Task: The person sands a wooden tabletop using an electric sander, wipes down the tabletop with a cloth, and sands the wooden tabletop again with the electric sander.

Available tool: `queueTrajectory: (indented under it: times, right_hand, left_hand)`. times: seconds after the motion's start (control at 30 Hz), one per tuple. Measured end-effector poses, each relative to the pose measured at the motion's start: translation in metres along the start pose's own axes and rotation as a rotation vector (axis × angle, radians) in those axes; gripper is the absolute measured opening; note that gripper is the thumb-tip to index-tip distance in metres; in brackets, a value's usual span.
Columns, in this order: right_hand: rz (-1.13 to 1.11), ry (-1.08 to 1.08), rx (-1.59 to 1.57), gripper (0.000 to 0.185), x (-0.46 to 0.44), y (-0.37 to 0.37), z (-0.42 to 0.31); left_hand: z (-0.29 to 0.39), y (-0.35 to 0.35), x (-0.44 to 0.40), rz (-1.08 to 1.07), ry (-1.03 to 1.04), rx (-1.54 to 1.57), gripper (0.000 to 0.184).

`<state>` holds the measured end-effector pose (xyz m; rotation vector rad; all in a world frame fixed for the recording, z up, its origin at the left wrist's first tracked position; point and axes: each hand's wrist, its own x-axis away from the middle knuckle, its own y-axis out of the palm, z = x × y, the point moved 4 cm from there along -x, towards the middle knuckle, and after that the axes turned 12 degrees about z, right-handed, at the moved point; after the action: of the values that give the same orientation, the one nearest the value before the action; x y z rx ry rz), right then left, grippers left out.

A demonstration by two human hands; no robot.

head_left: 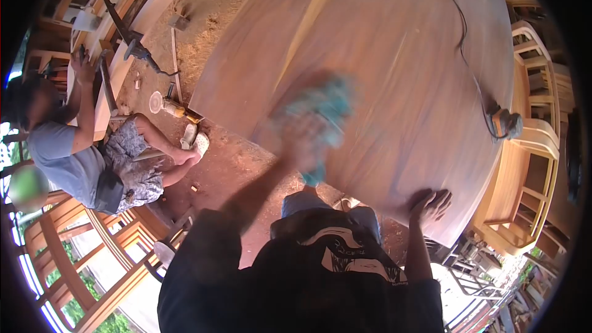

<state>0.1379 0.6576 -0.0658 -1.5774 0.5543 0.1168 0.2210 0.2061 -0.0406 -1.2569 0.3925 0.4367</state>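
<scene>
Head view showed the wooden panel (382,86) spread out ahead of the person, and the teal cloth (333,108) lay on its surface, left of the panel's middle and toward the near edge. Of the two hands, the left hand (302,142) was the nearer, being on the cloth itself; it held the bunched fabric against the wood, though blur hid how tightly the fingers were closed. The cloth's long axis ran roughly away from the body, leaning a little to the right, with most of the fabric beyond the fingers and a small end toward the near edge. From the right hand (430,208), the cloth lay well off to the left and farther out. That hand held nothing; it rested open near the panel's near right corner, fingers spread. Counted out, there was one cloth, one panel and one power tool (507,123) with a dark cord (464,31), the tool being at the panel's right edge. Left of the panel sat one other person (74,160), with two pale shoes (201,143) close by and one yellow tool (174,108) on the ground. Right of the panel stood one light wooden frame (509,203).
</scene>
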Motion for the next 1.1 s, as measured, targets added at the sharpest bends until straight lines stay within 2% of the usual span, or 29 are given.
queueTrajectory:
  times: [0.03,0.07,0.1,0.13,0.23,0.27,0.33,0.37,0.4,0.47,0.53,0.6,0.67,0.7,0.73,0.8,0.87,0.93,1.0,1.03,1.07,1.1]
  right_hand:
    - [-0.033,0.037,0.008,0.064,-0.002,-0.004,-0.006]
    - [-0.054,0.037,0.019,0.067,0.001,-0.004,-0.004]
    - [-0.068,0.032,0.025,0.069,0.0,0.0,-0.003]
    - [-0.083,0.022,0.032,0.071,-0.002,0.003,0.0]
    - [-0.098,-0.002,0.097,0.069,-0.006,-0.003,-0.01]
    - [-0.102,-0.006,0.126,0.068,-0.003,-0.009,-0.015]
    - [-0.142,-0.295,-0.092,0.068,0.0,-0.014,-0.027]
    - [-0.239,-0.538,-0.341,0.069,0.001,-0.021,-0.041]
    - [-0.258,-0.652,-0.587,0.065,0.005,-0.043,-0.057]
    - [-0.349,-0.833,-0.502,0.061,0.034,-0.064,-0.053]
    - [-0.385,-0.747,-0.594,0.06,0.046,-0.087,-0.015]
    - [-0.325,-0.485,-0.415,0.059,0.052,-0.085,0.06]
    - [-0.274,-0.229,-0.178,0.057,0.06,-0.095,0.153]
    - [-0.247,-0.105,-0.169,0.056,0.064,-0.108,0.196]
    - [-0.257,0.072,-0.034,0.057,0.09,-0.103,0.255]
    - [-0.435,0.427,-0.092,0.059,0.153,-0.094,0.378]
    - [-0.451,0.615,-0.137,0.058,0.206,-0.116,0.451]
    - [-0.403,0.841,-0.329,0.05,0.246,-0.145,0.469]
    - [-0.163,1.416,-0.789,0.041,0.289,-0.147,0.467]
    - [-0.128,1.393,-0.82,0.034,0.304,-0.139,0.463]
    - [-0.099,1.48,-0.725,0.027,0.32,-0.122,0.463]
    - [-0.121,1.486,-0.874,0.025,0.327,-0.107,0.452]
  left_hand:
    - [-0.071,0.001,0.016,0.01,-0.056,-0.303,0.062]
    - [-0.143,-0.014,0.028,-0.361,-0.333,-0.62,0.069]
    - [-0.189,-0.053,0.033,-0.322,-0.59,-0.53,0.068]
    - [-0.209,-0.084,0.026,-0.427,-0.791,-0.634,0.065]
    - [-0.179,-0.086,0.02,-0.299,-0.861,-0.626,0.061]
    - [-0.153,-0.079,0.018,-0.266,-0.765,-0.634,0.06]
    - [-0.077,-0.041,0.004,-0.196,-0.539,-0.607,0.058]
    - [-0.031,-0.02,-0.006,-0.163,-0.391,-0.52,0.056]
    - [0.021,-0.004,-0.012,-0.133,-0.246,-0.43,0.055]
    - [0.135,0.023,-0.024,-0.164,-0.037,-0.255,0.051]
    - [0.246,0.047,-0.029,-0.276,0.08,-0.065,0.05]
    - [0.347,0.07,-0.021,-0.407,0.245,0.145,0.052]
    - [0.434,0.102,0.011,-0.41,0.473,0.299,0.049]
    - [0.472,0.124,0.028,-0.342,0.575,0.379,0.045]
    - [0.506,0.14,0.042,-0.273,0.673,0.459,0.042]
    - [0.561,0.162,0.046,-0.49,0.658,0.682,0.038]
    - [0.592,0.151,0.014,-0.576,0.514,0.94,0.027]
    - [0.59,0.144,-0.016,-0.929,-0.144,1.297,0.022]
    - [0.565,0.146,-0.027,-0.837,-0.631,1.538,0.023]
    - [0.548,0.132,-0.034,-1.006,-0.794,1.757,0.028]
    - [0.528,0.114,-0.038,-1.173,-0.973,1.96,0.035]
    - [0.504,0.109,-0.035,-1.119,-1.087,1.977,0.041]
